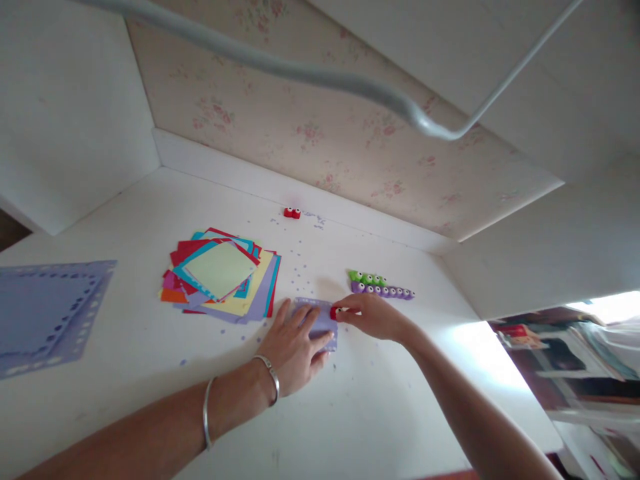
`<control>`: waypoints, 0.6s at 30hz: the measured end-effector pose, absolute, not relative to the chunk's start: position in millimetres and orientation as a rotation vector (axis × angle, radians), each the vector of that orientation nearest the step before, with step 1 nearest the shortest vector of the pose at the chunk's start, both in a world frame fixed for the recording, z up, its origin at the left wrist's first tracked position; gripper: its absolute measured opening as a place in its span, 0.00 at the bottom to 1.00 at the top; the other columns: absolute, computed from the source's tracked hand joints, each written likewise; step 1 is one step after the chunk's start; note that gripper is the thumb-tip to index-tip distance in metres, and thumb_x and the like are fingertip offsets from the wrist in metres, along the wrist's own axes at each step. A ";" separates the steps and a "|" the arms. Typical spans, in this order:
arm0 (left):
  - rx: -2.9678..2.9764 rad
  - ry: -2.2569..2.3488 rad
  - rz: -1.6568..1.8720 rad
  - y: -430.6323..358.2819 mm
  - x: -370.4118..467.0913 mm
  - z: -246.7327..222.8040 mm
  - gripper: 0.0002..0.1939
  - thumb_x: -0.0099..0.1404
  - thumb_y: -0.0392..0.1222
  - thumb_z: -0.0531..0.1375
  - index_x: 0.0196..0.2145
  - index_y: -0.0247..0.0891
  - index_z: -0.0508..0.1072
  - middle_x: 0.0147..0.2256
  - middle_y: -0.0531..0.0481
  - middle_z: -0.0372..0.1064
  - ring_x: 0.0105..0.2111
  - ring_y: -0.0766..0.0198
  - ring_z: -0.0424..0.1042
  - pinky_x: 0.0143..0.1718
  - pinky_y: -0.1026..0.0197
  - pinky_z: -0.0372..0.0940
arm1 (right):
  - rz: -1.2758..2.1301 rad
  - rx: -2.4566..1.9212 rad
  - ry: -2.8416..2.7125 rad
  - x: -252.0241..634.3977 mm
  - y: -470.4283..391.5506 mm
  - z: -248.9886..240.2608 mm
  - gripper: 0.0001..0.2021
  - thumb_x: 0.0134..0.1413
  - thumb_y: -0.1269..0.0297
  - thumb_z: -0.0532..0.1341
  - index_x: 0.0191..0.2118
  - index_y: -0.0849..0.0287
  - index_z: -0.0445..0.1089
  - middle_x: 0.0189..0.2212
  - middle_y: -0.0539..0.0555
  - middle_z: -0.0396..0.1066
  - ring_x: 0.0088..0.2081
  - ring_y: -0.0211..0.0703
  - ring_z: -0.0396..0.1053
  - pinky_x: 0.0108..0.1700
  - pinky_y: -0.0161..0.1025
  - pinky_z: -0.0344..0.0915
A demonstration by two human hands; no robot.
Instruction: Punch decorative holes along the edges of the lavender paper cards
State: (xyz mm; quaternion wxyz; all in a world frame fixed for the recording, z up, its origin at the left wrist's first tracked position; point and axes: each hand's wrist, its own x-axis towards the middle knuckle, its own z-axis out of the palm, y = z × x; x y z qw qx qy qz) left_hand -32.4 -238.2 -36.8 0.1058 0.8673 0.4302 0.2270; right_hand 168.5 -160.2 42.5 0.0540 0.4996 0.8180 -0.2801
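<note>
My left hand (295,347) lies with its fingers spread over a small purple sheet of paper (327,323), pressing it against the white table. Punched marks run along the edges of this sheet. In my right hand (373,316) a small red craft punch (335,312) is pinched between thumb and fingers, at the sheet's upper right edge. Part of the punch is hidden by the fingers, so whether its jaw is around the paper cannot be told. Loose purple paper bits (299,267) are scattered on the table around the sheet.
A pile of coloured papers (220,270) lies left of centre. Larger purple sheets with punched borders (40,313) are at far left. Two red punches (292,213) stand near the wall; rows of green punches (367,277) and purple punches (383,290) sit right. A white cable (300,70) crosses above.
</note>
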 end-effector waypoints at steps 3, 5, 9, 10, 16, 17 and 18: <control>2.556 1.266 0.658 -238.3 -32.7 -37.6 0.18 0.67 0.54 0.53 0.51 0.53 0.71 0.57 0.44 0.59 0.57 0.47 0.55 0.58 0.33 0.39 | -0.904 1.523 2.478 171.7 -157.3 43.6 0.13 0.60 0.63 0.55 0.41 0.51 0.78 0.36 0.50 0.78 0.36 0.41 0.73 0.38 0.35 0.65; 2.558 1.262 0.664 -238.2 -32.6 -38.9 0.18 0.67 0.54 0.53 0.51 0.53 0.71 0.57 0.45 0.59 0.57 0.47 0.55 0.58 0.33 0.39 | -0.977 1.581 2.423 173.4 -154.8 42.0 0.13 0.58 0.64 0.56 0.41 0.53 0.78 0.35 0.51 0.78 0.35 0.40 0.73 0.36 0.34 0.65; 2.560 1.258 0.682 -237.4 -32.3 -40.6 0.18 0.67 0.55 0.53 0.51 0.53 0.71 0.57 0.45 0.59 0.57 0.47 0.55 0.58 0.33 0.38 | -1.088 1.711 2.288 174.0 -151.1 37.3 0.13 0.55 0.60 0.59 0.41 0.55 0.79 0.32 0.53 0.78 0.32 0.40 0.72 0.31 0.32 0.64; 2.559 1.258 0.679 -237.2 -32.3 -40.5 0.18 0.67 0.55 0.53 0.51 0.53 0.71 0.58 0.45 0.59 0.57 0.47 0.55 0.58 0.33 0.38 | -1.103 1.741 2.260 173.9 -150.7 36.3 0.13 0.54 0.59 0.59 0.40 0.55 0.79 0.31 0.53 0.78 0.31 0.40 0.72 0.31 0.33 0.65; 2.553 1.270 0.656 -237.9 -32.3 -38.0 0.18 0.67 0.54 0.53 0.52 0.54 0.70 0.58 0.46 0.58 0.57 0.48 0.54 0.59 0.34 0.37 | -1.104 1.828 2.184 175.3 -149.6 30.2 0.14 0.52 0.55 0.62 0.38 0.56 0.80 0.25 0.55 0.77 0.28 0.40 0.71 0.29 0.34 0.67; 2.551 1.271 0.656 -238.1 -32.3 -37.7 0.18 0.67 0.54 0.53 0.52 0.54 0.70 0.58 0.46 0.58 0.57 0.48 0.54 0.59 0.34 0.37 | -1.067 1.817 2.206 175.6 -148.9 29.4 0.14 0.52 0.54 0.62 0.37 0.56 0.80 0.24 0.54 0.77 0.27 0.40 0.71 0.29 0.34 0.67; 2.550 1.272 0.656 -238.2 -32.3 -37.6 0.18 0.67 0.54 0.53 0.52 0.54 0.70 0.58 0.46 0.58 0.57 0.48 0.54 0.59 0.34 0.37 | -1.034 1.794 2.231 175.7 -147.8 29.0 0.14 0.52 0.54 0.62 0.37 0.56 0.80 0.24 0.54 0.77 0.27 0.40 0.71 0.29 0.34 0.67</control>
